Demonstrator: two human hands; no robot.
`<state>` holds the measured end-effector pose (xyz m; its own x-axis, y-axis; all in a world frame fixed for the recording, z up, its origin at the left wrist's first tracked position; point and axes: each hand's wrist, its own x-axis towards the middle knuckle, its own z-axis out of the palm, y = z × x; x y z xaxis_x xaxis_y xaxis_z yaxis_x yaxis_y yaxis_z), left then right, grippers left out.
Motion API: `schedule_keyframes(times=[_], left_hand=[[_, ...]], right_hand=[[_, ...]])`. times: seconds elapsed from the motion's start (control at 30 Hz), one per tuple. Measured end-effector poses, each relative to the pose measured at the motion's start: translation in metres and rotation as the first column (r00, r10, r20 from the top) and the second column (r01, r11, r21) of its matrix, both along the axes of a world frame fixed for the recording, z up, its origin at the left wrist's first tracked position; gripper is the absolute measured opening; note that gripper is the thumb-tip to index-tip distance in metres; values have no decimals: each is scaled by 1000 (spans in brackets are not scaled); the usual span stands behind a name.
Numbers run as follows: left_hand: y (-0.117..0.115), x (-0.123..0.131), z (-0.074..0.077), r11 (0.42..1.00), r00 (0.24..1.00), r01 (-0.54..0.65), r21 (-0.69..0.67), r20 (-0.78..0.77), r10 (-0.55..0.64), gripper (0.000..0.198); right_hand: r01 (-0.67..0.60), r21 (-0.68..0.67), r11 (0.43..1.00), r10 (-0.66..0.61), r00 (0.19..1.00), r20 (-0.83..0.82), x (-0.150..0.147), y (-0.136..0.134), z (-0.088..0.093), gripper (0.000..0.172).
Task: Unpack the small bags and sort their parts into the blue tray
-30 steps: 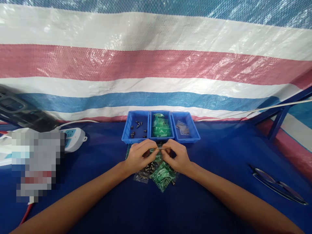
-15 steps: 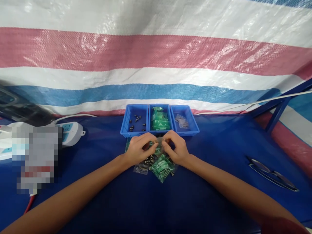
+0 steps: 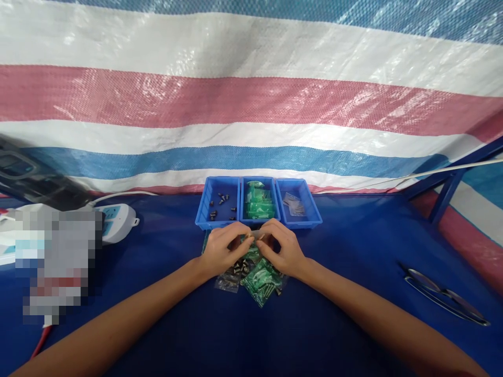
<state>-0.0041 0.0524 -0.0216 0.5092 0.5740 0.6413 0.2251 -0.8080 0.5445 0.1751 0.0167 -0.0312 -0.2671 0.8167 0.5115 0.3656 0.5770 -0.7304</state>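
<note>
1. Left hand (image 3: 226, 248) and right hand (image 3: 284, 248) each pinch what looks like a clear bag (image 3: 257, 234), thumbs against fingers.
2. It hangs above screws (image 3: 240, 267) and green bags (image 3: 260, 280), before the blue trays (image 3: 302, 225).
3. The fingertips have drawn closer together; handling seems unfinished.

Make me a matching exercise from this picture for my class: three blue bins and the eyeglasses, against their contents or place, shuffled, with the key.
Things:
1. Left bin
2. Eyeglasses
3. Right bin
4. Middle bin

Contents or place:
A. clear packets inside
B. green packets inside
C. loose dark fasteners inside
D. on the table, towards the right

Pairs: 1-C, 2-D, 3-A, 4-B
</note>
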Motion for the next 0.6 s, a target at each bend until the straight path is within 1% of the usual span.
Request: schedule_keyframes(times=[0.13,0.23,0.33,0.53,0.6], left_hand=[[0,0,0,1000,1000,1,-4,6,-1,3],[1,0,0,1000,1000,0,-17,-9,0,4],[2,0,-1,999,999,0,-47,-39,-2,5],[3,1,0,993,996,-82,-87,-48,78,10],[3,1,0,993,996,-85,-83,-40,82,11]], right_hand=[[-1,12,1000,1,1000,1,0,0,-1,9],[47,0,999,-47,999,-27,1,0,-2,6],[94,-7,996,-95,993,-64,1,1,-5,7],[144,-23,989,-146,984,-104,1,1,-6,9],[151,-30,988,-154,983,-99,1,1,-5,10]])
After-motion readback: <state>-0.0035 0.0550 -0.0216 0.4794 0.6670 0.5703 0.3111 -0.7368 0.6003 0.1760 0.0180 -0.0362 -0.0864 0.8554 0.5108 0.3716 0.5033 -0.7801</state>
